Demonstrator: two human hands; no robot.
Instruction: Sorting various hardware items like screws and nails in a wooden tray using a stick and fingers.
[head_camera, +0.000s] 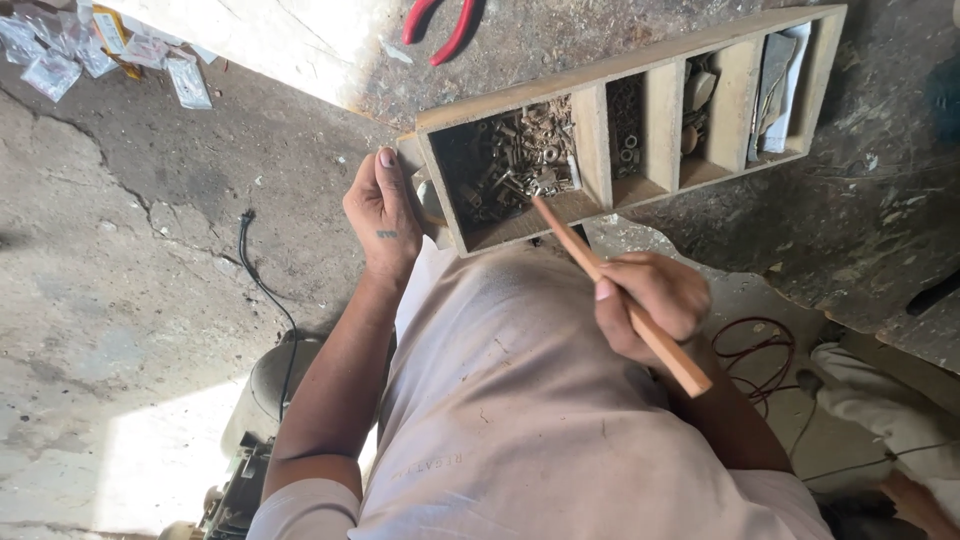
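Tray (655, 100): long wooden box on the floor, four compartments, against the person's lap.
Left hand (385, 210): grip closed around the tray's left end.
Right hand (655, 295): grip wrapped around a stick.
Stick (620, 295): wooden, tip among the bolts.
Bolts (515, 160): heaped in the leftmost compartment.

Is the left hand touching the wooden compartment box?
Touching. The head view shows the left hand gripping the end wall of the wooden compartment box, thumb pressed against its corner.
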